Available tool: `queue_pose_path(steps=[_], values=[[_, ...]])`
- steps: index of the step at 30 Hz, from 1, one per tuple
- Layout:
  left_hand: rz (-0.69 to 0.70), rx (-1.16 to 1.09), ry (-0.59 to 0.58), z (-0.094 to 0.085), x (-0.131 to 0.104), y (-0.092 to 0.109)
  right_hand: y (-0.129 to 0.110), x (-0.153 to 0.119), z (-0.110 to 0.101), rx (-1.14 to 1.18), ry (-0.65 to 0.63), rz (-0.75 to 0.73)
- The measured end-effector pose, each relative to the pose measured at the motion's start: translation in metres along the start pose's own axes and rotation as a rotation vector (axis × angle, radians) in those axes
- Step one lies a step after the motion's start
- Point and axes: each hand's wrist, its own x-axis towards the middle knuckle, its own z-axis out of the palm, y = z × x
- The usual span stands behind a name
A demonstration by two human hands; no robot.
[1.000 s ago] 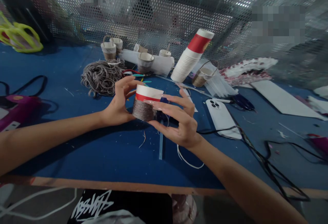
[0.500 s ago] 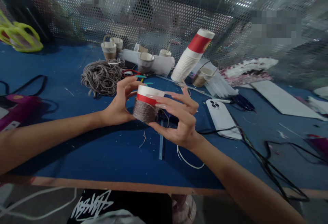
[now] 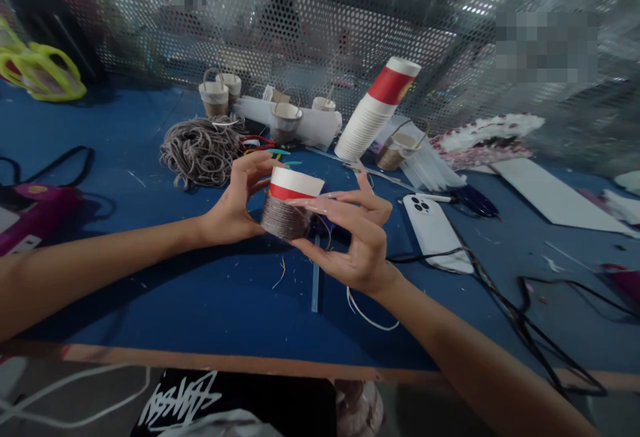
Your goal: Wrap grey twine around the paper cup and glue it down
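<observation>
Between my hands, a paper cup [image 3: 296,184] is held tilted above the blue table. Grey-brown cord [image 3: 283,217] is wound round its lower part, with a red band and a white stretch bare above it. My left hand [image 3: 241,197] grips the cup from the left, thumb low and long-nailed fingers behind the rim. On the other side my right hand [image 3: 353,234] has its thumb near the bottom and its fingers against the wound cord. A thin loose loop of cord hangs by the right fingers. Below lies a clear glue stick [image 3: 315,277].
A heap of grey cord [image 3: 200,150] lies behind my left hand. Farther back stand a leaning stack of paper cups [image 3: 370,110] and several small cord-wrapped baskets [image 3: 216,98]. A white phone [image 3: 435,230] with black cables is at right, a purple glue gun [image 3: 40,214] at left.
The fingers of my right hand have slid down a little off the red band, baring more of the cup's upper part. Both hands keep their hold on the cup.
</observation>
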Motion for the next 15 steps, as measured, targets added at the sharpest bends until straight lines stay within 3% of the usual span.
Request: queue_pose_path(steps=[5,11,15], values=[[-0.001,-0.034,-0.004,-0.0017,-0.0014,-0.0032,0.0061,-0.0022,0.0007,-0.064,0.013,0.033],[-0.076,0.042,-0.028,-0.0035,0.0004,0.0024,0.0053,-0.0011,-0.0032,-0.084,-0.020,-0.153],[-0.037,0.065,0.000,-0.0034,0.0027,0.0040,0.0036,-0.0005,-0.0042,-0.022,-0.023,-0.228]])
